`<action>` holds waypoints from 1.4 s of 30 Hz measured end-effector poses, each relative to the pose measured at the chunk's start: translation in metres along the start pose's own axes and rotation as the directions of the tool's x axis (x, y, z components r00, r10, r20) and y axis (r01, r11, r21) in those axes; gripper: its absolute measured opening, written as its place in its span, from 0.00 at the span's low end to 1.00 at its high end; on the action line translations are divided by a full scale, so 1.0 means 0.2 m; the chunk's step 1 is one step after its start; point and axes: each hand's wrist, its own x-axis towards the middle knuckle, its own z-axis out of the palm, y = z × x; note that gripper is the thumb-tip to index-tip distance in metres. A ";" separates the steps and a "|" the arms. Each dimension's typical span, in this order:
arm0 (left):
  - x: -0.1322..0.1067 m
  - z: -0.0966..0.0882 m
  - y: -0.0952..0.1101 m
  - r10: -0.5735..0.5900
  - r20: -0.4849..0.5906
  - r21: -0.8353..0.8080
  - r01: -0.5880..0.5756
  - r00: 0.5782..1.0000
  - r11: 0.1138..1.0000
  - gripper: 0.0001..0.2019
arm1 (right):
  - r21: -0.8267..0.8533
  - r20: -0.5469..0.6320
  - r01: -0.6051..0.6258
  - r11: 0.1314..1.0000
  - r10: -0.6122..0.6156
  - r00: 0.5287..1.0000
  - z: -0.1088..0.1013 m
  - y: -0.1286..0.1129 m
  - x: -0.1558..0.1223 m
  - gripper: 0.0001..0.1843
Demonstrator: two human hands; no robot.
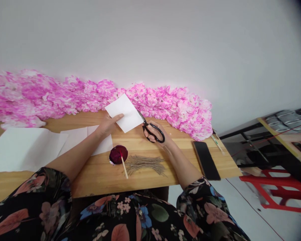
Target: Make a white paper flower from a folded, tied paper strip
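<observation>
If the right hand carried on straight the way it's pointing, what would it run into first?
Probably the white paper held in the left hand: the scissors in the right hand point at its edge, though depth is hard to judge.

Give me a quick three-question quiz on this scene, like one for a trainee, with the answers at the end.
1. What does the right grip hold?
2. Which colours show in the ruffled heap? (A) yellow and green (B) pink and white (C) blue and orange
3. True or false: the phone lies to the right of the twigs.

Key:
1. Scissors
2. B
3. True
</observation>
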 end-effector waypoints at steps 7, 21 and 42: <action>0.00 0.00 0.01 -0.009 -0.006 -0.004 0.009 1.000 1.000 0.38 | -0.011 0.035 -0.053 0.999 0.054 0.998 -0.01 -0.02 -0.01 0.27; 0.00 -0.02 -0.02 -0.042 0.002 0.078 0.041 0.999 0.996 0.31 | -0.004 0.119 -0.025 1.000 0.026 0.993 0.01 0.00 -0.01 0.26; 0.01 -0.04 -0.05 0.004 0.012 0.137 -0.006 1.000 0.991 0.37 | -0.015 -0.017 0.028 0.999 -0.028 0.999 0.03 -0.01 0.00 0.24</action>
